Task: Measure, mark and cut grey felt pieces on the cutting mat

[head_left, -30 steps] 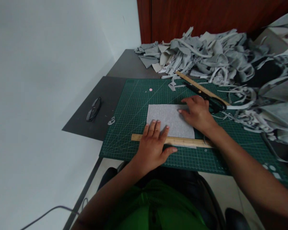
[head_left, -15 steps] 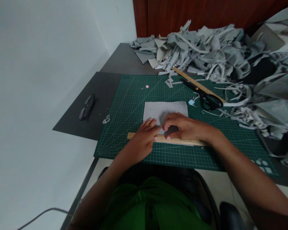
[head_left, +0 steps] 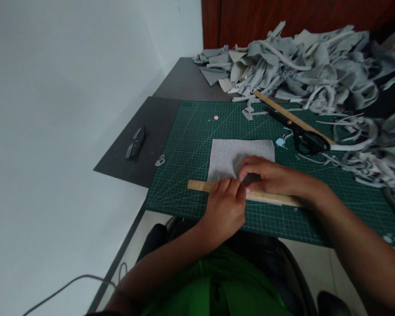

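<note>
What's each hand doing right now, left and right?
Left hand: curled on the wooden ruler; grip cannot be told.
Right hand: fingers bent on the grey felt sheet; grip cannot be told.

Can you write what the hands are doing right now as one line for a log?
left hand: on wooden ruler | right hand: fingertips on grey felt sheet at ruler | base: green cutting mat | nearby: scissors

Matt grey felt sheet (head_left: 230, 156); wooden ruler (head_left: 269, 198); matt cutting mat (head_left: 190, 145).
</note>
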Demonstrator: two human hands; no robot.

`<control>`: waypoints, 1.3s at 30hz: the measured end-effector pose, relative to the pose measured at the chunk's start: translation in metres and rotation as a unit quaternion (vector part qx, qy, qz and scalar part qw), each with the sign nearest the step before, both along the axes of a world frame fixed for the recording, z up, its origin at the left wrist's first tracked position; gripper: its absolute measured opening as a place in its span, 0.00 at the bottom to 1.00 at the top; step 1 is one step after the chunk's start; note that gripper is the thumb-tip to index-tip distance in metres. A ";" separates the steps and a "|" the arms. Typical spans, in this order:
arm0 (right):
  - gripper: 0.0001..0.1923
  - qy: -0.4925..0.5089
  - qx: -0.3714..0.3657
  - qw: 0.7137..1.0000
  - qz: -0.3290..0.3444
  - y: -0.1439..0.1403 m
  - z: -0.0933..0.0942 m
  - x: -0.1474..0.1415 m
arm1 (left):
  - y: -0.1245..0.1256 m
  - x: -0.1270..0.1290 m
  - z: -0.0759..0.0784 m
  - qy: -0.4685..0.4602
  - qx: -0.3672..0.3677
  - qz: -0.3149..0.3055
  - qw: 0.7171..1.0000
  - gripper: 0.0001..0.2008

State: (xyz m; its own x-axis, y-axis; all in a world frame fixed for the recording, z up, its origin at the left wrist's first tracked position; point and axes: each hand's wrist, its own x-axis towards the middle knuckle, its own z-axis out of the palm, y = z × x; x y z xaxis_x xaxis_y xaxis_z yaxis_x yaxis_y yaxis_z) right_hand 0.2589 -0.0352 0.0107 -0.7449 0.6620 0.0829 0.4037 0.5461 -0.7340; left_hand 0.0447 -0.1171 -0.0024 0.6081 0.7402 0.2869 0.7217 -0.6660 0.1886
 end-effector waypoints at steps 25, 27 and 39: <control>0.28 -0.166 0.195 0.927 -0.274 0.016 -0.023 0.018 | 0.015 -0.015 0.025 0.076 -0.047 -0.002 0.996 0.07; 0.31 -0.180 0.196 0.917 -0.296 0.016 -0.021 0.017 | 0.017 -0.017 0.025 0.079 -0.049 -0.014 0.996 0.08; 0.15 -0.065 0.198 0.928 -0.308 0.039 -0.034 0.028 | 0.018 -0.015 0.004 0.016 -0.051 -0.021 0.998 0.26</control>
State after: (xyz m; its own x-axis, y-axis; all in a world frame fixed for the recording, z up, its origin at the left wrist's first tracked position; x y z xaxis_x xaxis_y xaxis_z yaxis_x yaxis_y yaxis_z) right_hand 0.2872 0.0041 -0.0232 -0.2560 0.9027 0.3458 0.7999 0.3987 -0.4486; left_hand 0.0299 -0.0991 0.0013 0.6477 0.7378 0.1902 0.6998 -0.6748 0.2345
